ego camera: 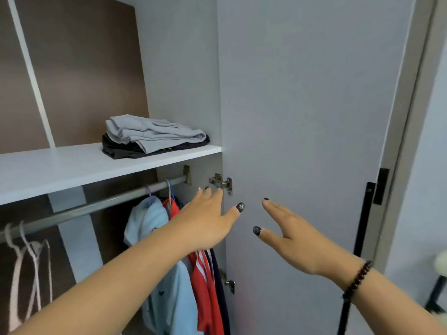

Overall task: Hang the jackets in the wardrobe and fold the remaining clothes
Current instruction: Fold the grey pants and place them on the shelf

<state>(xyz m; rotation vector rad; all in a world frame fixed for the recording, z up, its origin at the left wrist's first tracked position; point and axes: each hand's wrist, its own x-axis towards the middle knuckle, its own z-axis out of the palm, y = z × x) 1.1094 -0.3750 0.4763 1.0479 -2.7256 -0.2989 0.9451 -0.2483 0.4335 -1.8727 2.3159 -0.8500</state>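
A: Where are the hands?

B: Both reach toward the open wardrobe door [302, 117]. The left hand [205, 221] has straight fingers spread out and holds nothing; its fingertips are near the upper hinge [221, 183]. The right hand [292, 235], with a bead bracelet [358, 278] on the wrist, is flat and empty too, fingers pointing far and left at the door's inner face. Whether either touches the door I cannot tell

A: And the clothes?

B: On the rail [96, 206] below the shelf [60, 168], a light blue jacket [169, 286], a red jacket [205, 286] and a dark garment [221, 286] hang at the right end, just beside the door. Empty pale hangers [29, 257] hang well apart at the left. On the shelf, a folded grey garment [152, 132] lies on top of a folded black garment [121, 149], at the right
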